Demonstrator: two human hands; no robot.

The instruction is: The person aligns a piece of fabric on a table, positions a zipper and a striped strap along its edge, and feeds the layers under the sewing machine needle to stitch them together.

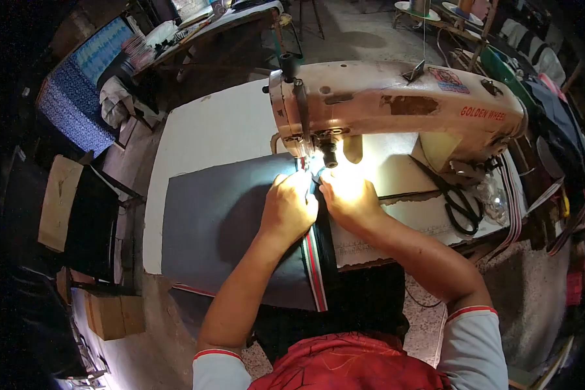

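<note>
A grey fabric panel (214, 214) lies on the sewing machine's white table, with a red, white and dark striped ribbon (315, 273) along its right edge. My left hand (290, 205) is closed on the striped ribbon and fabric just in front of the needle area. Close to it, my right hand (351, 195) has its fingers closed at the dark fabric edge (326, 244) on the right side of the ribbon. Both hands are below the head of the sewing machine (396, 97). Strong lamp glare washes out the fingertips and the presser foot.
Black scissors (458, 201) lie on the right of the white table (201, 123), near a clear plastic bag (492, 198). Striped ribbons (510, 208) hang over the right edge. A cardboard box (114, 315) stands on the floor at left. Thread cones (420, 8) stand behind.
</note>
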